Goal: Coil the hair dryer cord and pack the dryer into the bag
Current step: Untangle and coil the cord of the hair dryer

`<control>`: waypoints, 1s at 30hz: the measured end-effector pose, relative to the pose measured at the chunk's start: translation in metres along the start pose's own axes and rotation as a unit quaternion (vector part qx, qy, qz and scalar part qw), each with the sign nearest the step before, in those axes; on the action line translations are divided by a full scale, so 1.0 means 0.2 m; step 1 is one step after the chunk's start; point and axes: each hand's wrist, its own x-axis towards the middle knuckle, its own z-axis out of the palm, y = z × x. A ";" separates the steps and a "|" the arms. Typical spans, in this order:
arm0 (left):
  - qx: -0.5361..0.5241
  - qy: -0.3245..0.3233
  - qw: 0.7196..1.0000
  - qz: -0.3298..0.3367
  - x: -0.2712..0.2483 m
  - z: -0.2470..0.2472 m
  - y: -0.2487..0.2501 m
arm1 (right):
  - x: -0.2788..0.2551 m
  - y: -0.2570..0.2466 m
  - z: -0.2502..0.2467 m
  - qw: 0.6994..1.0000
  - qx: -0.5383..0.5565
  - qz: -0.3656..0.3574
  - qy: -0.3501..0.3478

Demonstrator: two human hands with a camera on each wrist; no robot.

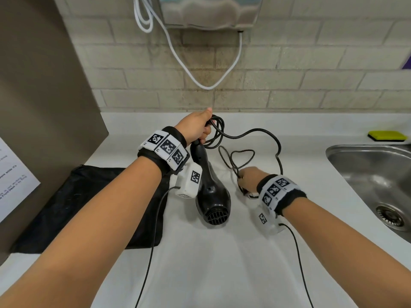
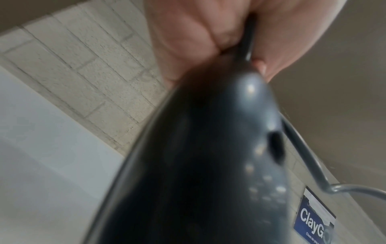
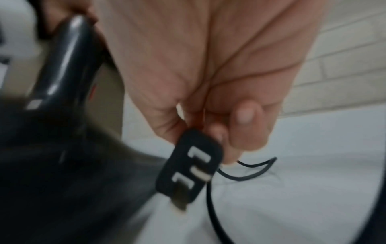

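Observation:
My left hand (image 1: 200,127) grips the handle end of the black hair dryer (image 1: 211,192) together with a few coiled loops of its black cord (image 1: 255,132). The dryer hangs nozzle-down over the white counter (image 1: 200,263); its body (image 2: 198,165) fills the left wrist view under my left hand (image 2: 198,33). My right hand (image 1: 249,176) pinches the cord's plug end, low over the counter to the right of the dryer. The black plug (image 3: 188,166) with metal prongs shows below my right hand (image 3: 225,132). A black bag (image 1: 89,207) lies flat on the counter at the left, under my left forearm.
A steel sink (image 1: 373,181) is set into the counter at the right, with a yellow sponge (image 1: 387,136) behind it. A wall-mounted unit (image 1: 211,12) with a white cable (image 1: 200,81) hangs on the brick wall above. A brown panel (image 1: 44,85) with a paper notice bounds the left side.

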 end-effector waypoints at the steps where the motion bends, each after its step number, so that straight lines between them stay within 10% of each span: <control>1: -0.001 0.001 1.000 -0.001 0.00 0.00 0.00 | 0.00 0.01 -0.03 0.998 0.063 -0.009 0.030; 4: -0.001 0.005 1.000 -0.004 0.01 0.00 0.00 | 0.00 0.02 -0.10 0.948 0.303 -0.058 0.075; 7: -0.002 0.001 1.000 -0.003 0.01 0.00 0.00 | -0.05 -0.03 -0.16 0.813 0.556 -0.145 0.095; 12: -0.020 -0.018 1.000 0.001 0.01 0.01 0.00 | -0.09 -0.15 -0.20 0.692 0.664 -0.213 0.186; 21: -0.114 -0.064 0.991 0.004 -0.01 0.01 -0.02 | 0.04 -0.28 -0.18 0.743 0.510 -0.185 0.392; 25: -0.149 -0.084 0.985 -0.007 -0.01 -0.02 -0.06 | 0.06 -0.31 -0.19 0.706 0.582 -0.208 0.345; 30: -0.109 -0.070 0.991 -0.018 -0.01 -0.06 -0.05 | 0.10 -0.29 -0.22 0.752 0.547 -0.216 0.299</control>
